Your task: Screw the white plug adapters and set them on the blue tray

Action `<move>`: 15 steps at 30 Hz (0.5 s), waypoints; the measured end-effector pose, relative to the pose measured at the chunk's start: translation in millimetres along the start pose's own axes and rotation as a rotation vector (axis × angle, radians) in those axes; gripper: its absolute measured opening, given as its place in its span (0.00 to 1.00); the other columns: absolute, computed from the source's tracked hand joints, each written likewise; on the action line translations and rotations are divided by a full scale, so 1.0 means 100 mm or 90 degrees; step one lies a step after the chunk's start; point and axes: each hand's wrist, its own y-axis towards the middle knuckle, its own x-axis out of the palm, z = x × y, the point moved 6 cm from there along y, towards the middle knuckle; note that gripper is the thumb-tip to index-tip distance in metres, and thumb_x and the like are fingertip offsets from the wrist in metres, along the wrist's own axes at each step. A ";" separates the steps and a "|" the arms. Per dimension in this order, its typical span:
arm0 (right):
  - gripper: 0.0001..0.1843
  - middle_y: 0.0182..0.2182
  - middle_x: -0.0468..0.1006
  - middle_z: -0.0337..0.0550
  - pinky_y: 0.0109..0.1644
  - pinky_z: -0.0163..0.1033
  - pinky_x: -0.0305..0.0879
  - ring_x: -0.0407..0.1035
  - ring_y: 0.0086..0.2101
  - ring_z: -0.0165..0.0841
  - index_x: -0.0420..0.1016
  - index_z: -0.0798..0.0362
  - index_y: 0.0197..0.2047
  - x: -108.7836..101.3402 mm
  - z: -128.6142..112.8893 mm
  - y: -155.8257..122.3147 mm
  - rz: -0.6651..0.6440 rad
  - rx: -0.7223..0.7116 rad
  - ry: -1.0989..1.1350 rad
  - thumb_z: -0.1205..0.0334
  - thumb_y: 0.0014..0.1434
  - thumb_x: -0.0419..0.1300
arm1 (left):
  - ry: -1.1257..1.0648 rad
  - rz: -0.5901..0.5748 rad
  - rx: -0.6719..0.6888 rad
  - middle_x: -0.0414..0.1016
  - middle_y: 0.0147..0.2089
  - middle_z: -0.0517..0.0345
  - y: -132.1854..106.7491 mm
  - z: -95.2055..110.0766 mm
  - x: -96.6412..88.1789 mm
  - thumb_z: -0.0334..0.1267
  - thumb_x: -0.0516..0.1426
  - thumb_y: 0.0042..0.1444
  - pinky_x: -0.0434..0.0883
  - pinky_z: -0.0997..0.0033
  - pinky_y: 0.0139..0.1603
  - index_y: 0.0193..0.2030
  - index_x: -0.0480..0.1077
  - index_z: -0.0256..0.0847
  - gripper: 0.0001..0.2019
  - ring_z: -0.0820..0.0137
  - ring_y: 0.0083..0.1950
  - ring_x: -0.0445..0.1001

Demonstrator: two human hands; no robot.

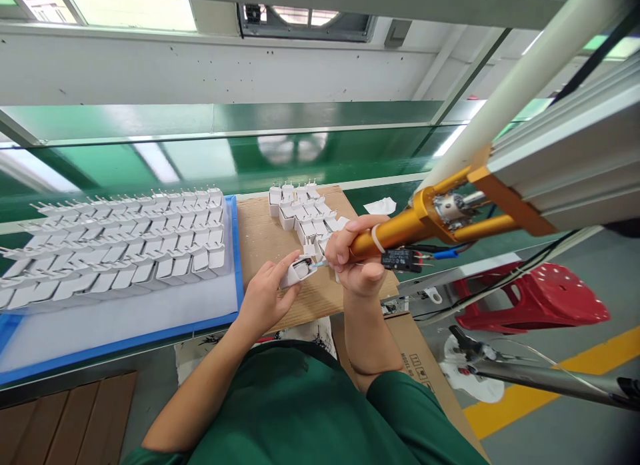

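Note:
My left hand (270, 290) pinches a small white plastic housing (299, 271), its open side turned toward the tool. My right hand (357, 255) wraps round the front of an orange-gold dispensing gun (393, 233), close to its nozzle. The thin pale nozzle tip (320, 264) reaches to the edge of the housing; whether it touches the inside I cannot tell. A black microswitch (401, 260) sits on the gun's side, beside my right thumb. Just beyond my hands, several more white housings (305, 212) stand grouped on a brown cardboard sheet (257, 235).
On the left, a blue-rimmed tray (234, 252) holds rows of white housings with pins (165, 245). A scrap of white paper (380, 206) lies behind the gun. A thick pale pipe (510, 72) slants down from the upper right. A red stool (545, 295) stands on the floor at right.

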 end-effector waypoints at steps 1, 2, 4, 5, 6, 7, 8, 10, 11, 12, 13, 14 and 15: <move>0.29 0.18 0.62 0.26 0.13 0.35 0.56 0.52 0.12 0.25 0.71 0.42 0.44 0.00 0.00 0.00 -0.006 -0.003 0.002 0.29 0.50 0.66 | -0.004 0.000 -0.001 0.78 0.41 0.55 0.00 0.00 0.00 0.37 0.58 0.63 0.73 0.65 0.47 0.69 0.64 0.45 0.27 0.64 0.40 0.73; 0.30 0.19 0.62 0.26 0.13 0.35 0.55 0.51 0.12 0.25 0.70 0.42 0.44 0.00 -0.01 0.00 -0.012 -0.008 0.004 0.30 0.50 0.66 | -0.010 0.001 -0.003 0.78 0.42 0.55 0.01 0.00 0.00 0.37 0.58 0.63 0.73 0.66 0.46 0.69 0.64 0.45 0.27 0.64 0.40 0.73; 0.30 0.19 0.62 0.26 0.13 0.35 0.55 0.51 0.12 0.25 0.70 0.42 0.45 0.00 -0.02 0.00 -0.019 -0.015 0.007 0.30 0.50 0.66 | -0.030 0.002 -0.012 0.79 0.42 0.55 0.01 -0.02 0.02 0.37 0.58 0.63 0.73 0.66 0.45 0.68 0.65 0.45 0.26 0.65 0.39 0.73; 0.30 0.19 0.62 0.26 0.13 0.35 0.55 0.51 0.12 0.25 0.70 0.42 0.45 0.00 -0.02 0.00 -0.020 -0.017 0.007 0.30 0.50 0.66 | -0.047 0.001 -0.019 0.79 0.43 0.55 0.02 -0.05 0.04 0.37 0.58 0.62 0.73 0.66 0.44 0.68 0.66 0.45 0.26 0.65 0.38 0.73; 0.30 0.19 0.62 0.26 0.13 0.35 0.56 0.50 0.13 0.25 0.70 0.41 0.45 0.00 -0.02 -0.01 -0.019 -0.019 0.007 0.30 0.50 0.66 | -0.071 0.000 -0.029 0.80 0.45 0.54 0.02 -0.08 0.06 0.38 0.58 0.62 0.74 0.66 0.44 0.67 0.67 0.45 0.26 0.65 0.39 0.73; 0.30 0.19 0.62 0.26 0.13 0.35 0.56 0.50 0.13 0.25 0.70 0.41 0.45 0.01 -0.02 -0.01 -0.020 -0.021 0.007 0.29 0.50 0.66 | -0.103 0.000 -0.041 0.80 0.47 0.53 0.02 -0.11 0.10 0.38 0.59 0.62 0.75 0.65 0.44 0.66 0.67 0.45 0.25 0.65 0.40 0.74; 0.30 0.18 0.62 0.26 0.13 0.35 0.56 0.50 0.13 0.25 0.70 0.41 0.45 0.02 -0.03 -0.01 -0.022 -0.023 0.009 0.29 0.50 0.66 | -0.145 -0.001 -0.055 0.80 0.51 0.52 0.02 -0.15 0.15 0.38 0.59 0.61 0.75 0.65 0.45 0.65 0.68 0.45 0.24 0.65 0.43 0.76; 0.30 0.18 0.62 0.26 0.13 0.35 0.56 0.51 0.13 0.25 0.70 0.41 0.46 0.05 -0.03 -0.02 -0.033 -0.032 0.022 0.29 0.50 0.65 | -0.248 -0.003 -0.088 0.78 0.58 0.50 0.01 -0.24 0.27 0.39 0.60 0.60 0.77 0.65 0.47 0.64 0.68 0.45 0.24 0.62 0.51 0.77; 0.29 0.19 0.62 0.27 0.14 0.34 0.57 0.51 0.13 0.25 0.71 0.41 0.47 0.08 -0.04 -0.02 -0.043 -0.039 0.035 0.30 0.51 0.65 | -0.304 -0.005 -0.103 0.77 0.59 0.50 0.00 -0.28 0.34 0.40 0.61 0.60 0.78 0.66 0.48 0.63 0.68 0.45 0.24 0.61 0.55 0.77; 0.28 0.19 0.63 0.27 0.14 0.34 0.57 0.52 0.13 0.25 0.71 0.40 0.48 0.11 -0.04 -0.02 -0.056 -0.048 0.053 0.32 0.53 0.65 | -0.357 -0.006 -0.118 0.76 0.60 0.50 0.00 -0.31 0.42 0.41 0.61 0.60 0.78 0.65 0.49 0.63 0.67 0.44 0.24 0.61 0.57 0.77; 0.27 0.20 0.64 0.28 0.15 0.34 0.58 0.54 0.14 0.25 0.72 0.40 0.49 0.14 -0.05 -0.02 -0.070 -0.056 0.075 0.33 0.54 0.65 | -0.403 -0.006 -0.129 0.76 0.61 0.49 -0.01 -0.33 0.48 0.42 0.62 0.59 0.79 0.65 0.50 0.63 0.66 0.44 0.25 0.61 0.58 0.77; 0.26 0.21 0.64 0.28 0.15 0.33 0.58 0.55 0.15 0.25 0.72 0.40 0.51 0.18 -0.05 -0.02 -0.084 -0.062 0.097 0.35 0.55 0.65 | -0.443 -0.005 -0.136 0.76 0.60 0.49 -0.01 -0.33 0.55 0.42 0.62 0.59 0.79 0.65 0.52 0.63 0.65 0.44 0.26 0.61 0.57 0.77; 0.26 0.21 0.65 0.29 0.16 0.33 0.57 0.56 0.15 0.25 0.72 0.40 0.52 0.21 -0.05 -0.02 -0.098 -0.064 0.117 0.37 0.56 0.66 | -0.476 -0.004 -0.137 0.76 0.60 0.49 -0.01 -0.33 0.59 0.43 0.63 0.59 0.78 0.64 0.53 0.63 0.65 0.44 0.26 0.61 0.57 0.78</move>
